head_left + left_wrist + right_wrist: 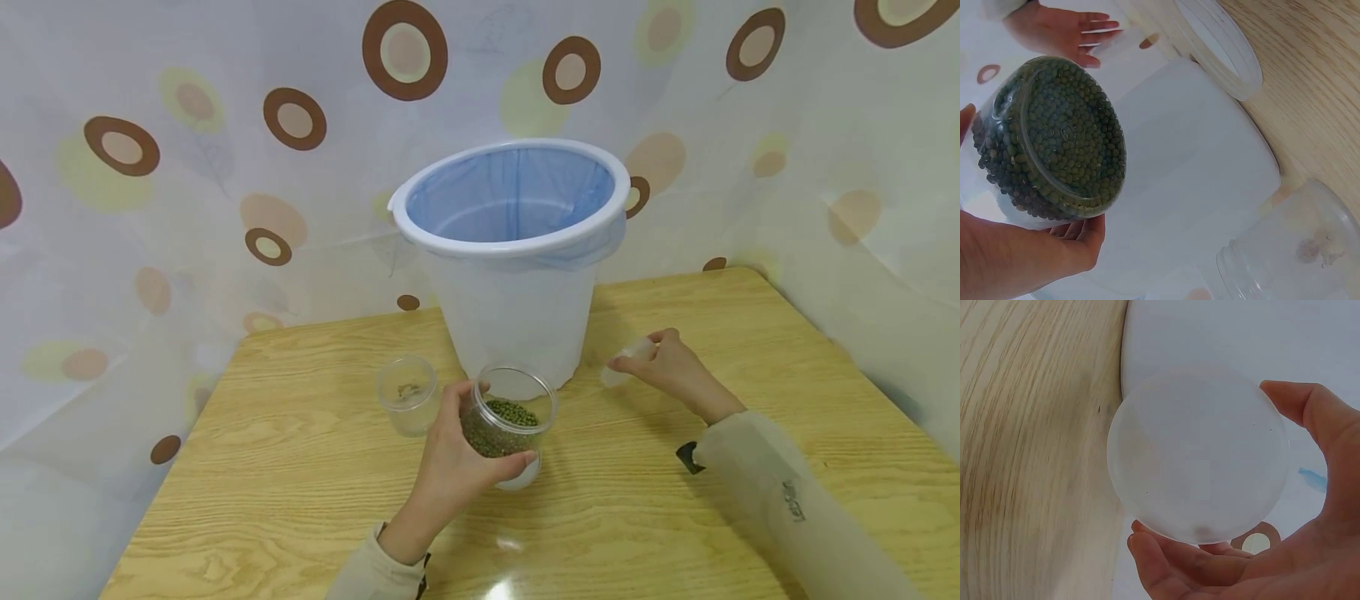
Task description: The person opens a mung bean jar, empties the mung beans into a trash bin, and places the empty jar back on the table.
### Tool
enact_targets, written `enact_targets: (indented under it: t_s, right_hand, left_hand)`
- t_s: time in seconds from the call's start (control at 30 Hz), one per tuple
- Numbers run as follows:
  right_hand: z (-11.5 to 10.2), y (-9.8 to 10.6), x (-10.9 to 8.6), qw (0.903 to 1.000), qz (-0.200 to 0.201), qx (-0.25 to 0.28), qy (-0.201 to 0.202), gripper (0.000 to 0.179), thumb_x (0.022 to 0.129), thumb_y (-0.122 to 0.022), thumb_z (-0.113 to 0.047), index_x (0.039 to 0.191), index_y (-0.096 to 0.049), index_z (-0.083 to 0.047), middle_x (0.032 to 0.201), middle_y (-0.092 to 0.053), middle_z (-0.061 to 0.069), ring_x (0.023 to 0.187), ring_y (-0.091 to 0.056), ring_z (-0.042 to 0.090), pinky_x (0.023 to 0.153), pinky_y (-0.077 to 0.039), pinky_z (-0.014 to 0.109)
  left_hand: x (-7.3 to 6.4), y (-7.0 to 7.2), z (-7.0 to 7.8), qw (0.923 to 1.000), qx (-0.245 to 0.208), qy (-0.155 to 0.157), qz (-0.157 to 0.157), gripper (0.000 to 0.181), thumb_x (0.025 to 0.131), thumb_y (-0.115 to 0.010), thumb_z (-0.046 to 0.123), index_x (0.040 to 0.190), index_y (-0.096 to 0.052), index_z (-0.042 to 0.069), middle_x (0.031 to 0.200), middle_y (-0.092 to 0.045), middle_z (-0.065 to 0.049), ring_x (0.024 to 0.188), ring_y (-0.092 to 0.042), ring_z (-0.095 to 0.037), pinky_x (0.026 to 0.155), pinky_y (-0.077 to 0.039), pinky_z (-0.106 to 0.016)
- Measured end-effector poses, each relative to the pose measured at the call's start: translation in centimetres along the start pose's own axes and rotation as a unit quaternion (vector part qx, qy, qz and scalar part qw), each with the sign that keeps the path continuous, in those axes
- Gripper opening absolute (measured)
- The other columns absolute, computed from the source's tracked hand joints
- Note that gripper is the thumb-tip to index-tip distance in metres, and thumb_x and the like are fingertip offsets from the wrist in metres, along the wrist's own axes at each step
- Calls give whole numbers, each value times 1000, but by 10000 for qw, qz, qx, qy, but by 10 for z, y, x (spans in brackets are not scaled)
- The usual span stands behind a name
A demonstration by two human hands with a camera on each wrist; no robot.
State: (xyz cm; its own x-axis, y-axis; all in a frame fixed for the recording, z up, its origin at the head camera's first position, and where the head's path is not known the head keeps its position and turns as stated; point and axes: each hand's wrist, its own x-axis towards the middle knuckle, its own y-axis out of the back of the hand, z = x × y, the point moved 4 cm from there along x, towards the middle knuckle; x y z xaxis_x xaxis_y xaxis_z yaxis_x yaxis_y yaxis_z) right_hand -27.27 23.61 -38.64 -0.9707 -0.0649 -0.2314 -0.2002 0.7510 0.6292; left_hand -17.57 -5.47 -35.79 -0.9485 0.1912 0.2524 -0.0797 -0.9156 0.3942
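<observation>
My left hand (457,462) grips a clear plastic jar of green mung beans (501,429), raised over the table and tilted, its mouth uncovered. The beans (1072,131) show through the jar's base in the left wrist view. Out to the right, my right hand (678,375) holds a round translucent lid (1197,456) by its edge, thumb on one side and fingers on the other. A second clear jar (408,417), with a few small bits at its bottom, stands left of my left hand. Partly hidden below the bean jar lies another round lid (522,475).
A tall white bin (517,308) lined with a blue plastic bag (480,196) stands at the back of the wooden table (300,492). Behind and beside the table hangs a white sheet (330,200) patterned with brown, yellow and peach circles.
</observation>
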Motion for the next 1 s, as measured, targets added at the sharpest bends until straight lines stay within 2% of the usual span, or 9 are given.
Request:
enact_targets:
  t_s: [0.4,0.6,1.0]
  right_hand:
    - [7,-3,8,10000,44,-7,-8,104,83,-65,-56,138,-12,16,134,-33,43,121,-40,52,96,-39,57]
    - [11,-4,13,9997,157,182,-74,109,79,-68,-60,139,-13,12,137,-32,41,123,-38,51,99,-37,57]
    - [16,-10,22,9996,168,214,-14,110,80,-69,-57,145,-12,12,141,-30,38,125,-38,49,100,-36,57]
  left_hand:
    - [1,-1,1,10000,21,-31,-33,85,65,-89,27,131,-40,9,132,-50,-4,121,-48,-27,100,-37,-51]
    - [2,-1,2,9999,103,-17,0,84,64,-89,28,131,-41,10,130,-51,-3,118,-49,-23,99,-38,-50]
    - [1,-1,3,10000,47,-30,5,84,63,-90,26,130,-41,10,129,-52,-3,117,-50,-22,98,-39,-48]
